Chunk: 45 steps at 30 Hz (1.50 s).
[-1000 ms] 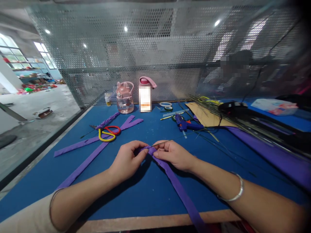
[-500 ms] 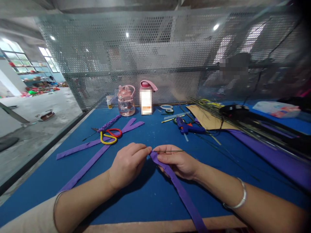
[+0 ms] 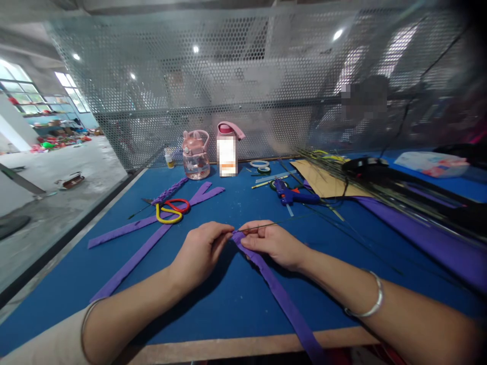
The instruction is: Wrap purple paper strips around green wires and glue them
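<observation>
A long purple fabric strip (image 3: 279,296) runs from the table's near edge up to my two hands at the middle of the blue table (image 3: 236,309). My left hand (image 3: 201,252) pinches the strip's top end with its fingertips. My right hand (image 3: 272,243) grips the same end from the right, together with a thin dark wire (image 3: 274,224) that pokes out to the right. Both hands are closed and touch each other at the strip's tip.
Further purple strips (image 3: 152,238) lie to the left beside red-and-yellow scissors (image 3: 171,210). A pink bottle (image 3: 195,160), a second bottle (image 3: 227,149), tape rolls (image 3: 261,166) and a blue glue gun (image 3: 292,195) stand behind. Wires, cardboard and purple cloth (image 3: 426,238) fill the right. Mesh screen behind.
The hands stay at the strip's end with small finger shifts; the wire tilts slightly. The view moves a little up and down.
</observation>
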Each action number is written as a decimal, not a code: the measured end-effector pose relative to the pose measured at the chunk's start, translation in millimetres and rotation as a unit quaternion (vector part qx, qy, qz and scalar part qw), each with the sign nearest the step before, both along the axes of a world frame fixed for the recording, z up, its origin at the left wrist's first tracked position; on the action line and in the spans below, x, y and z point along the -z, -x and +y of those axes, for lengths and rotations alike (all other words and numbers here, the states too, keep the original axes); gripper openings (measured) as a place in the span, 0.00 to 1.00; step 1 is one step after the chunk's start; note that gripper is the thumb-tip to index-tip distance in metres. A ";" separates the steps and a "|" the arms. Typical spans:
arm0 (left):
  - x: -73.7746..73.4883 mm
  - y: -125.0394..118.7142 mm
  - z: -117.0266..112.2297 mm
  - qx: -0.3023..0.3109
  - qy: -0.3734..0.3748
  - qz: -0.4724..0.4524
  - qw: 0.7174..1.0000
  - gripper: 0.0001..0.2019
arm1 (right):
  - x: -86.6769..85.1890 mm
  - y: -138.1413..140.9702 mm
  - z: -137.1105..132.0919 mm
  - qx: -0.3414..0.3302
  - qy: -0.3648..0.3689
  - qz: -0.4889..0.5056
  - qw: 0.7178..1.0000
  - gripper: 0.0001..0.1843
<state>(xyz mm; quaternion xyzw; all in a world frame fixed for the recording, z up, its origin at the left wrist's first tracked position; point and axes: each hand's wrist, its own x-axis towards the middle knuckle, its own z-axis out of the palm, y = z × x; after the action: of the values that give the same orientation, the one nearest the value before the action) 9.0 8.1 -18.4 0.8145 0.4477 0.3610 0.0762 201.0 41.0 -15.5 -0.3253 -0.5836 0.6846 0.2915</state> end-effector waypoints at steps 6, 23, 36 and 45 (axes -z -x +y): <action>-0.6 1.0 -1.5 0.014 -0.023 0.009 1.000 0.05 | -1.3 0.1 -1.4 0.026 -0.045 -0.028 0.998 0.21; -25.5 -0.4 -1.6 0.080 0.389 -0.101 0.912 0.17 | -9.6 -4.6 -3.2 -0.033 -0.300 -0.150 0.941 0.16; -21.9 2.3 3.4 0.106 0.421 -0.157 0.887 0.15 | -9.7 -6.9 -1.3 -0.004 -0.280 -0.164 0.946 0.13; -4.7 14.4 28.8 -0.080 0.249 -0.411 0.873 0.08 | -1.7 -8.9 7.3 0.061 -0.180 -0.093 0.977 0.17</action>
<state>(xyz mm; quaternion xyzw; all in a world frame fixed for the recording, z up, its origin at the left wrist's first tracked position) -5.3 36.9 -13.7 0.5079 0.5149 0.5445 0.4248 210.0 48.3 -13.8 -0.3647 -0.7010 0.5156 0.3312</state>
